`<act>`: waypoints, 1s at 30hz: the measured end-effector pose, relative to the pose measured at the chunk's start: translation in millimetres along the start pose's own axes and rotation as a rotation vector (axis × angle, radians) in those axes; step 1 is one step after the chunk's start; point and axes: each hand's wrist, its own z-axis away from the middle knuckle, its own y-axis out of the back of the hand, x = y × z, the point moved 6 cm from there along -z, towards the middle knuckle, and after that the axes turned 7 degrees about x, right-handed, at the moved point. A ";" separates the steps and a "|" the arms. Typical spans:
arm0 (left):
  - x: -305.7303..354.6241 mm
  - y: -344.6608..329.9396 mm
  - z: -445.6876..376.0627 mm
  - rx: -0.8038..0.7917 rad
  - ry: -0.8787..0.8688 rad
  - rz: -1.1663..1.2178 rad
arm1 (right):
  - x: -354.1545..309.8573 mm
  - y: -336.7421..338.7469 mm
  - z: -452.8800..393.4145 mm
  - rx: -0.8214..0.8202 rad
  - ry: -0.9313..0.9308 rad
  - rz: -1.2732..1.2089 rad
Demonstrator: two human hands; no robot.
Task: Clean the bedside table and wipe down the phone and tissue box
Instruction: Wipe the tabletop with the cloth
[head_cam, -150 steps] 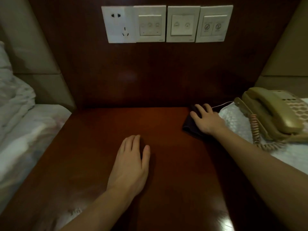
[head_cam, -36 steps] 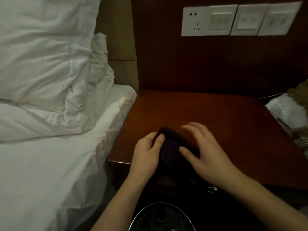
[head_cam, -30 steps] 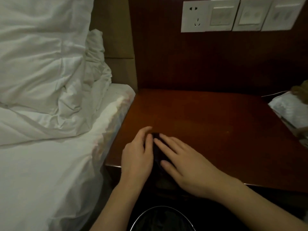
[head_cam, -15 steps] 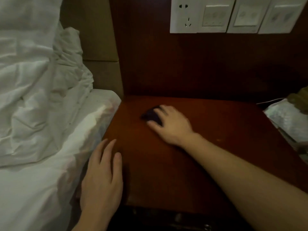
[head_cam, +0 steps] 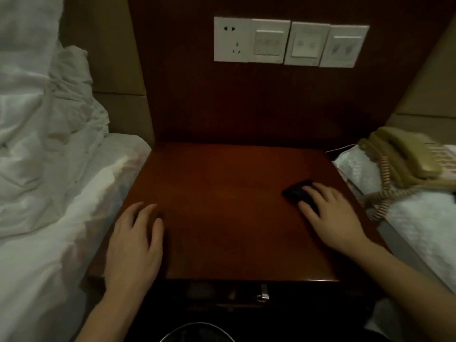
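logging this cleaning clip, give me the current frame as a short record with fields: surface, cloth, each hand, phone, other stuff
surface: bedside table, dark wood top
cloth: dark cloth, right side of the top, under the right fingers
right hand: fingers flat, pressing the cloth
left hand: flat on the top's left front part, holding nothing
phone: beige, corded, off the table on the white bed to the right
other: wall switch panel; bin rim below

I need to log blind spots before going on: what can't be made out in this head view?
- Small dark cloth: mostly covered by the right hand; shape unclear.
- Beige corded phone: blurred, cut by the right edge; keypad unreadable.
- Tissue box: not in view.
- Round dark bin: cut by the bottom edge.
- White wall switch plates: icons too blurred.
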 end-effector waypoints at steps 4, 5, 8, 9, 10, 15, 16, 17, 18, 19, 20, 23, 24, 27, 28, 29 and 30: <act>48.5 5.7 17.7 -0.062 -0.175 0.144 | -12.6 31.6 40.1 0.052 0.017 -0.314; 64.1 7.3 26.4 -0.110 -0.215 0.207 | -9.9 43.8 47.6 0.094 -0.069 -0.479; 106.4 -1.4 54.8 -0.375 -0.101 0.511 | -3.0 64.6 74.9 0.121 -0.340 -1.038; 122.4 -9.4 65.8 -0.504 0.007 0.668 | 0.7 60.3 84.7 0.078 -0.447 -1.219; 140.4 -19.7 77.7 -0.644 0.114 0.815 | 3.6 53.6 93.1 0.017 -0.552 -1.384; 234.8 -67.1 120.4 -0.857 0.224 0.859 | 0.2 47.0 116.9 -0.239 -0.827 -1.783; 247.1 -73.4 121.4 -0.795 0.208 0.847 | 1.0 51.2 119.0 -0.238 -0.840 -1.807; 255.9 -78.1 121.0 -0.731 0.186 0.842 | 3.4 56.8 120.7 -0.226 -0.836 -1.807; 262.0 -82.4 120.4 -0.676 0.168 0.851 | 6.3 63.2 121.3 -0.212 -0.810 -1.798; 266.4 -85.2 120.0 -0.648 0.155 0.870 | 11.2 69.4 121.5 -0.199 -0.775 -1.789; 269.9 -87.7 119.6 -0.633 0.135 0.886 | 16.4 76.0 121.5 -0.190 -0.756 -1.782; 278.4 -92.9 123.5 -0.632 0.082 0.959 | 42.2 90.4 124.2 -0.139 -0.701 -1.572; 280.3 -97.3 126.6 -0.654 0.106 0.995 | 54.0 94.0 126.7 -0.096 -0.710 -1.457; 288.9 -111.6 139.3 -0.731 0.158 1.042 | 80.9 90.4 134.6 0.002 -0.786 -1.450; 291.9 -116.7 141.7 -0.742 0.161 1.034 | 84.5 89.0 134.8 0.013 -0.795 -1.465; 296.0 -120.0 142.6 -0.752 0.149 1.021 | 87.8 86.7 133.9 0.026 -0.786 -1.461; 300.6 -123.8 141.8 -0.763 0.121 0.993 | 90.6 86.6 132.6 0.044 -0.783 -1.426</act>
